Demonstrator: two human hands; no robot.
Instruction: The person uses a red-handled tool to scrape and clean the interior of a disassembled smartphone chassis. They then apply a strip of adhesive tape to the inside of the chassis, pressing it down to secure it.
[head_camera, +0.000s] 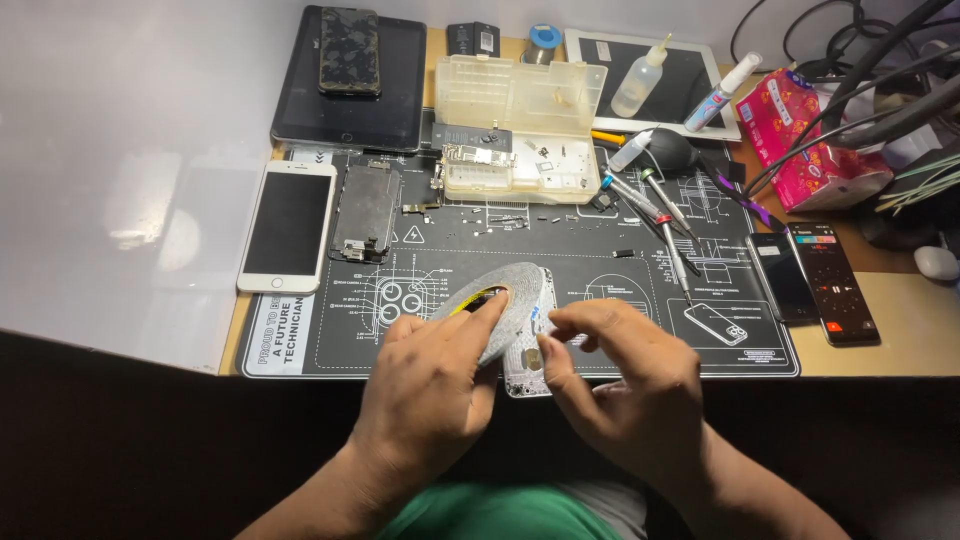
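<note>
My left hand (432, 385) holds a grey roll of thin tape (520, 298), with a finger through its hole. My right hand (622, 375) pinches near the roll's free end, just above an open silver phone housing (524, 365) that lies on the black work mat (600, 262) at the near edge. The housing is mostly hidden under both hands.
A white phone (288, 226) and a detached screen part (366, 211) lie at the left. A clear parts box (516, 130), a tablet (350, 92), several screwdrivers (660, 215), squeeze bottles (640, 80), a red packet (818, 140) and two dark phones (810, 282) sit further back and right.
</note>
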